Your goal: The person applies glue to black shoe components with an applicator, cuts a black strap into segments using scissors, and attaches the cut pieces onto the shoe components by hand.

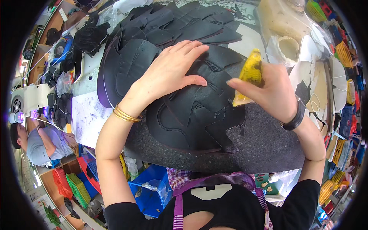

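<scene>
Flat on a pile of black stitched shoe-upper pieces point(191, 126) lies my left hand point(172, 69), its fingers stretched out and its thumb apart. My right hand point(274, 86) is closed round a yellow, dark-smudged, wedge-shaped tool point(251, 71) with a pale lower end. That tool is held just above the right edge of the pile; whether it touches the pieces I cannot tell. More black upper pieces point(180, 23) are fanned out in overlapping layers beyond my left hand. Beneath everything is a dark speckled work surface point(264, 142).
A pale, glue-crusted tub point(287, 48) with a round opening stands at the far right. White sheets point(90, 117) lie to the left. Below the table's front edge is a blue bin point(147, 191). Another person point(50, 140) is at the far left, beside a machine point(32, 97).
</scene>
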`<action>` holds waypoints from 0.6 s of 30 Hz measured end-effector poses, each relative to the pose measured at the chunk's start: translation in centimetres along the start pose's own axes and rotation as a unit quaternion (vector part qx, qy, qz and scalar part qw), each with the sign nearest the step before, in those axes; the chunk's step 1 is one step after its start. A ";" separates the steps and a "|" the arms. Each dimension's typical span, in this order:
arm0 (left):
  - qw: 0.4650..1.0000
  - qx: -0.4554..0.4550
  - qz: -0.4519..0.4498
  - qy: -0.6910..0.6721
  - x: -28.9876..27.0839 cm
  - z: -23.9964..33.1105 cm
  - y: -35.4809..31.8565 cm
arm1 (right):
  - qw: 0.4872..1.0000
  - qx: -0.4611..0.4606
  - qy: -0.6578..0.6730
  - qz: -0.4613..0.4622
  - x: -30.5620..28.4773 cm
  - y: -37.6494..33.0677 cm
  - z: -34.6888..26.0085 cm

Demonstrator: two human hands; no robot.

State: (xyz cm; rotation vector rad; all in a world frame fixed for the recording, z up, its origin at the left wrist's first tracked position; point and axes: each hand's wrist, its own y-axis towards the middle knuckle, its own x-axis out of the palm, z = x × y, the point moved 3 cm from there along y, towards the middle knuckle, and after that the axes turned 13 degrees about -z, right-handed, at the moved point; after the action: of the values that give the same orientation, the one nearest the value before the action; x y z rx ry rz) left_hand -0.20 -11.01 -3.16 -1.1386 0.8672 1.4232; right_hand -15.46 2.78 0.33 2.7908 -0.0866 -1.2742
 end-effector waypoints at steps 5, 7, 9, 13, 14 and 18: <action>1.000 0.003 -0.018 0.024 -0.5 0.0 0.3 | 0.999 0.009 0.022 0.025 0.1 0.9 -0.5; 0.999 0.003 -0.031 0.022 -0.8 0.1 0.9 | 0.999 -0.018 0.014 0.026 0.7 1.4 -0.5; 0.999 -0.003 -0.045 0.019 -1.1 0.4 1.4 | 0.999 -0.026 -0.016 0.017 0.6 0.7 -0.5; 0.992 -0.046 -0.096 0.063 -1.4 0.8 2.4 | 0.999 -0.025 -0.047 0.005 -0.2 0.1 -0.7; 0.989 -0.054 -0.107 0.083 -1.6 0.8 2.6 | 1.000 -0.010 -0.024 0.008 -0.5 0.0 -0.8; 0.985 -0.049 -0.127 0.106 -1.7 0.4 4.2 | 0.993 -0.094 -0.060 0.032 0.1 1.2 -1.5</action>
State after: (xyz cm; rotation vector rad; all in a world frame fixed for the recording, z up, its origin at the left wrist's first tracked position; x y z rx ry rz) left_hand -4.39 -11.83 -1.72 -1.4415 0.7726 1.1590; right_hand -14.31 1.61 1.32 2.5329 -0.0572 -1.3575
